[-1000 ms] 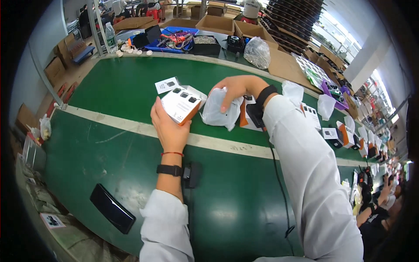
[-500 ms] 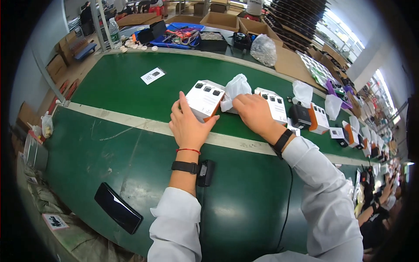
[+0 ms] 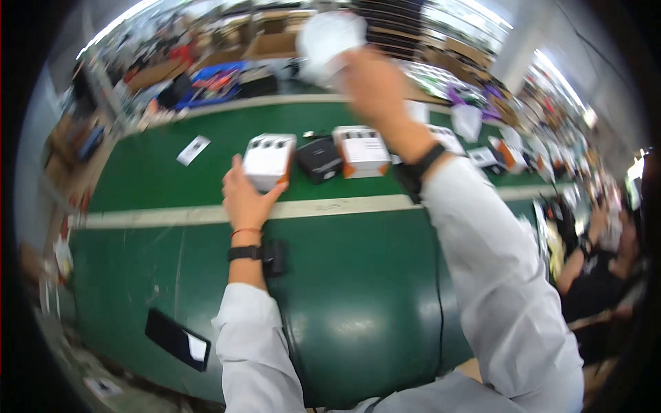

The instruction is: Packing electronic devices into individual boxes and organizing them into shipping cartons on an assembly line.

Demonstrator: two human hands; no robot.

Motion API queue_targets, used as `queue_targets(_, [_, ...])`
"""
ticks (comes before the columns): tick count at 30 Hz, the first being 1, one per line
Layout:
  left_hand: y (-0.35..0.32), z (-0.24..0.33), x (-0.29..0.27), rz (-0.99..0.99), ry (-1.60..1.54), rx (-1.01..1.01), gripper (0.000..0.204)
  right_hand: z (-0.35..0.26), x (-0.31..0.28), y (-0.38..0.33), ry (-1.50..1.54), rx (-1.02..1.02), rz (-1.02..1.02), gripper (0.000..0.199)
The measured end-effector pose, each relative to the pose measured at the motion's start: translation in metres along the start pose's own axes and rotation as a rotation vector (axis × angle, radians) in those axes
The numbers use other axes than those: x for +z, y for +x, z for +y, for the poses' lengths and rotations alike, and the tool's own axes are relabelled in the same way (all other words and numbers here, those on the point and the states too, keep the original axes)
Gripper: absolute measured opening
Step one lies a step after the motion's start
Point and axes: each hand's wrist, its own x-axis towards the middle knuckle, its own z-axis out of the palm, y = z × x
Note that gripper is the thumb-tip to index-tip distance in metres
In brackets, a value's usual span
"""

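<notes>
My left hand (image 3: 246, 196) grips a small white box with an orange lower edge (image 3: 268, 160) that rests on the green belt (image 3: 358, 289). My right hand (image 3: 372, 82) is raised far out over the belt, blurred by motion, and is closed on a crumpled white plastic bag (image 3: 329, 38). A black device (image 3: 318, 160) lies just right of the held box, and a second white and orange box (image 3: 363, 151) stands beside it under my right forearm.
More white and orange boxes (image 3: 482, 155) run along the belt to the right. A white card (image 3: 193, 150) lies at the far left, a dark phone (image 3: 177, 339) at the near edge. Cardboard boxes and bins stand beyond the belt. Another person (image 3: 592, 275) sits at the right.
My right hand lifted the white bag off the box and swung it up and away over the belt. My left hand lowered the box onto the belt.
</notes>
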Motion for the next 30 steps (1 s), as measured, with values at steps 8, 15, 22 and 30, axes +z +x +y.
queue_targets(8, [0.025, -0.108, 0.006, 0.222, -0.52, -0.073, 0.069, -0.041, -0.117, -0.175, 0.409, 0.129, -0.606, 0.007])
queue_targets(15, [0.002, 0.031, -0.045, 0.435, -0.55, 0.11, 0.037, -0.078, -0.42, -0.411, 0.389, 0.902, -0.29, 0.009])
queue_targets(22, [-0.272, 0.25, -0.075, -0.903, -0.029, 0.736, 0.062, -0.042, -0.491, -0.494, 0.694, 1.449, 0.212, 0.011])
queue_targets(30, [-0.317, 0.237, -0.08, -0.938, 0.128, 0.697, 0.062, -0.004, -0.494, -0.5, 0.584, 1.046, -0.371, 0.014])
